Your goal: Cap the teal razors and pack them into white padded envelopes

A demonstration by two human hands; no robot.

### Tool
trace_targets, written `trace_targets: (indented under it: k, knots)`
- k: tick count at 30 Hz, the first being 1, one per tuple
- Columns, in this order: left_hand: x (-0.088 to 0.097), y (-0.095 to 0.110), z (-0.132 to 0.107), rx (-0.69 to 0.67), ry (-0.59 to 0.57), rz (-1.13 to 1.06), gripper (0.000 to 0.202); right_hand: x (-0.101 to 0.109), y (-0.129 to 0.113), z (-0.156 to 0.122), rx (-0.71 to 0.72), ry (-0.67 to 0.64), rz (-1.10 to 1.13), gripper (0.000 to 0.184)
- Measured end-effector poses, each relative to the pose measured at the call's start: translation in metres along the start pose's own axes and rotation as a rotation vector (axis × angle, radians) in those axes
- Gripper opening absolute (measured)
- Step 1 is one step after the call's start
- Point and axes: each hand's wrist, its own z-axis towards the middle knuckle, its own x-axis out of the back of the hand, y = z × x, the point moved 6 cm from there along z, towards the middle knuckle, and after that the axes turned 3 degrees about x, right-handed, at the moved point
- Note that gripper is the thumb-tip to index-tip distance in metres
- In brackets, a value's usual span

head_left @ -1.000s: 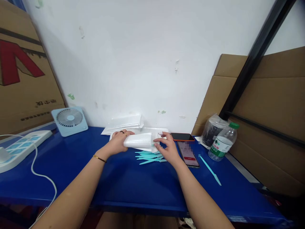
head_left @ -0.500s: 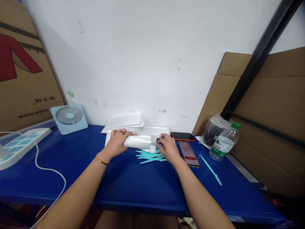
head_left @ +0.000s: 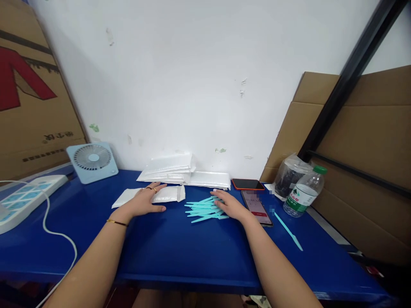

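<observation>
My left hand point(head_left: 146, 200) lies flat with fingers spread on a white padded envelope point(head_left: 167, 194) that rests on the blue table point(head_left: 180, 248). My right hand point(head_left: 229, 205) is open, its fingers stretched over a pile of several teal plastic sticks point(head_left: 202, 207) just right of the envelope. A stack of more white envelopes point(head_left: 180, 171) lies behind, against the wall.
A lit phone point(head_left: 257, 206) and an orange-edged phone point(head_left: 247, 184) lie right of my right hand. One loose teal stick point(head_left: 289, 231), a green-capped water bottle point(head_left: 303, 192) and a plastic bag point(head_left: 287, 173) sit further right. A small blue fan point(head_left: 92, 161) and a power strip point(head_left: 25, 199) stand left.
Both hands held the envelope above the sticks; now it lies on the table to the left under my left hand, and my right hand has dropped onto the teal sticks.
</observation>
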Motion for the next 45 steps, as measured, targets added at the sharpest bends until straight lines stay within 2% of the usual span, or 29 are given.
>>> trace_targets:
  k: [2,5,10,14,16,18,22,24,26,30,33,36,39,42,45]
  knots:
    - [-0.009,0.008,0.0,-0.028,-0.084,-0.056,0.08,-0.005,0.002,0.0,-0.023,-0.041,0.065,0.032]
    - [-0.016,0.005,-0.002,-0.008,-0.161,-0.127,0.071,-0.006,-0.005,-0.001,0.008,-0.088,0.073,0.022]
    - [-0.004,-0.006,-0.011,0.037,-0.14,-0.258,0.057,-0.006,-0.022,-0.007,0.107,-0.235,0.051,0.018]
    - [0.004,0.0,-0.006,0.047,-0.079,-0.201,0.049,0.001,-0.016,-0.006,0.07,-0.109,-0.065,0.019]
    - [0.006,0.016,0.004,-0.003,-0.011,-0.169,0.046,0.003,-0.008,-0.004,0.047,-0.052,-0.152,0.017]
    - [0.003,0.043,0.018,-0.105,0.041,-0.169,0.04,0.0,-0.001,-0.002,0.026,-0.049,-0.194,0.013]
    - [-0.015,0.101,0.045,-0.26,0.026,-0.203,0.037,-0.005,0.01,0.0,-0.013,-0.086,-0.21,0.008]
    - [-0.025,0.12,0.053,-0.301,0.02,-0.191,0.036,-0.005,0.012,0.0,-0.028,-0.098,-0.222,0.007]
    - [-0.035,0.131,0.057,-0.329,0.013,-0.185,0.032,-0.002,0.011,0.0,-0.03,-0.085,-0.235,0.007]
    - [-0.049,0.132,0.058,-0.307,-0.037,-0.227,0.025,0.004,0.004,0.002,-0.008,-0.04,-0.241,0.006]
    - [-0.051,0.128,0.058,-0.284,-0.053,-0.215,0.023,0.005,0.001,0.003,0.007,-0.041,-0.236,0.006]
    - [-0.043,0.126,0.06,-0.304,0.046,-0.101,0.019,0.006,0.008,0.003,-0.013,-0.042,-0.234,0.006]
    - [-0.037,0.119,0.064,-0.267,0.154,-0.018,0.02,0.011,0.023,0.004,-0.099,-0.014,-0.253,0.009]
    - [-0.042,0.111,0.069,-0.238,0.127,-0.034,0.018,0.013,0.032,0.006,-0.158,-0.018,-0.263,0.009]
    - [-0.045,0.106,0.07,-0.224,0.155,-0.099,0.023,0.018,0.024,0.005,-0.118,0.005,-0.266,0.01]
